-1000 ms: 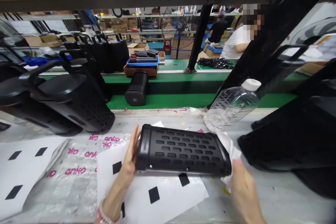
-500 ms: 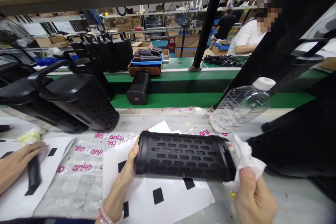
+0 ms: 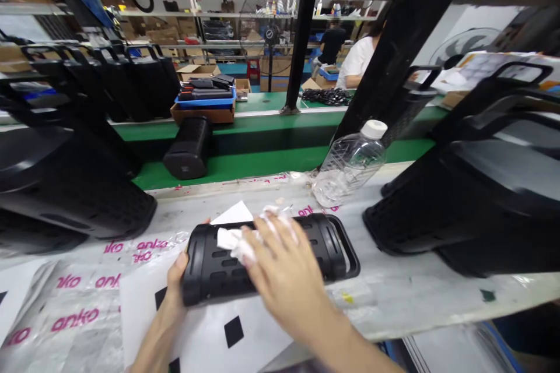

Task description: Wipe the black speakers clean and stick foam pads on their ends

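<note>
A black slotted speaker-like case [image 3: 210, 268] with a loop handle at its right end lies on its side over white paper [image 3: 205, 332] marked with black squares. My left hand [image 3: 175, 282] grips the case's left end, its fingers partly hidden behind it. Pressed against the upper face of the case is a crumpled white tissue [image 3: 234, 242], held under the fingers of my right hand [image 3: 284, 268]. The right forearm reaches in from the lower right and covers part of the slots.
Tall black cases stand at left [image 3: 87, 186] and right [image 3: 494, 198]. A clear plastic bottle [image 3: 350, 166] leans behind the work. Beyond it are a small black case [image 3: 188, 148], a blue tray [image 3: 205, 102], a dark post [image 3: 301, 52] and a person in white [image 3: 359, 61].
My right hand and the tissue have moved left from the case's right end onto its slotted face. The view has turned right, and the other person's hand at left is out of view.
</note>
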`<state>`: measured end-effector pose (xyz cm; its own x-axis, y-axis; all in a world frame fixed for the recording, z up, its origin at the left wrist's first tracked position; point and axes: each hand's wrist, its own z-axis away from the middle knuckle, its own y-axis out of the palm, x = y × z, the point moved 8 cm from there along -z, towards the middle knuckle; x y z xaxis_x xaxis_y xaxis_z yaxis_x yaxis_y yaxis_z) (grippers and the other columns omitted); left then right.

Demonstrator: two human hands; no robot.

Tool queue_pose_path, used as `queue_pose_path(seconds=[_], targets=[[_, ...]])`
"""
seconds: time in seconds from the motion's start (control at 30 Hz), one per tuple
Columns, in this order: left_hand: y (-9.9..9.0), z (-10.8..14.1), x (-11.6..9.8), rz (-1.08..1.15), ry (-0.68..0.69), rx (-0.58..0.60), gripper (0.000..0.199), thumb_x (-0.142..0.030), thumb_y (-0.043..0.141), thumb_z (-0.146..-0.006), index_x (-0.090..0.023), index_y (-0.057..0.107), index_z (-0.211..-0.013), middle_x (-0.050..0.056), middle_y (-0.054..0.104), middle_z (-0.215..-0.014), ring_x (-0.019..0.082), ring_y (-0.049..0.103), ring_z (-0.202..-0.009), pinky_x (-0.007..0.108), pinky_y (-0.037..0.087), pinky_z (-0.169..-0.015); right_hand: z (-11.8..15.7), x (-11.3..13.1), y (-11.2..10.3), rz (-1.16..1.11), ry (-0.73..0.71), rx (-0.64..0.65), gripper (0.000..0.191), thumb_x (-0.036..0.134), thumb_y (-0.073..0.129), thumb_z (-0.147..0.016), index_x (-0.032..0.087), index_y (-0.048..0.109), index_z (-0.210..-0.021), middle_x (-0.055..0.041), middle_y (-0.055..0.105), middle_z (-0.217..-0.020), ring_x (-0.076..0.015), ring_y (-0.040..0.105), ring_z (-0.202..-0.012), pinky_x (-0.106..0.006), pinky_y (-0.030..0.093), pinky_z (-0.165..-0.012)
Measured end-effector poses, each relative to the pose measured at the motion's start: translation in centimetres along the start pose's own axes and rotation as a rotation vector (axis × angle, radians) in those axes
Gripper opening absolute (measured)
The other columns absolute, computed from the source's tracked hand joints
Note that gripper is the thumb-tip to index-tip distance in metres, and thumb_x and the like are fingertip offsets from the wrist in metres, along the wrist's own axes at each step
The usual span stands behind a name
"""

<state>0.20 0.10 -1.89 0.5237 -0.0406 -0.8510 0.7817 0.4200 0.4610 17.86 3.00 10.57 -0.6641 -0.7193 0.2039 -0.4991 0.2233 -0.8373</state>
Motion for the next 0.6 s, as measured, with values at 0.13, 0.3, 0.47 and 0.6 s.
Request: queue_pose_path(seconds=[0.13,0.3,0.47,0.6], targets=[[0.4,0.4,-0.1,-0.005,-0.026,0.008,0.078,-0.064,0.064,-0.076,-0.028,0.048,-0.143,0.005,0.068,-0.129,0.037,0.053,-0.13,0.047,0.042,-0.112,2.3,-8.9,-2.7,-0.024,0.345,-0.083,0.041,0.038,0.034,-0.098,0.022,0.07,-0.111,-0.0087,0.071,-0.12,-0.0328,0.057,-0.124,-0.048,0.047,-0.098],[1.8,0.9,-0.7,0.016,0.053,0.13,0.084,-0.066,0.068,-0.071,-0.029,0.046,-0.143,0.006,0.061,-0.137,0.037,0.049,-0.132,0.048,0.038,-0.113,7.6,-19.1,-3.6,-0.184,0.845,-0.192,0.043,0.057,0.045,-0.084,0.022,0.064,-0.069,-0.0071,0.066,-0.06,-0.0258,0.063,-0.059,-0.036,0.048,-0.056],[3.3,1.8,-3.2,-0.13,0.328,0.242,0.091,-0.072,0.07,-0.064,-0.027,0.05,-0.141,0.008,0.046,-0.15,0.04,0.037,-0.14,0.049,0.025,-0.12,9.1,-18.6,0.5,-0.823,1.055,-0.237,0.04,0.058,0.05,-0.077,0.023,0.062,-0.061,-0.0001,0.051,-0.044,-0.021,0.054,-0.046,-0.033,0.047,-0.05],[2.6,1.7,-3.7,-0.132,0.331,0.171,0.087,-0.071,0.066,-0.071,-0.03,0.045,-0.145,0.003,0.037,-0.158,0.032,0.02,-0.15,0.04,0.014,-0.124,9.3,-18.4,-1.8,-0.917,1.023,-0.633,0.033,0.05,0.061,-0.068,0.025,0.048,-0.051,0.005,0.036,-0.038,-0.0137,0.036,-0.035,-0.029,0.036,-0.04]])
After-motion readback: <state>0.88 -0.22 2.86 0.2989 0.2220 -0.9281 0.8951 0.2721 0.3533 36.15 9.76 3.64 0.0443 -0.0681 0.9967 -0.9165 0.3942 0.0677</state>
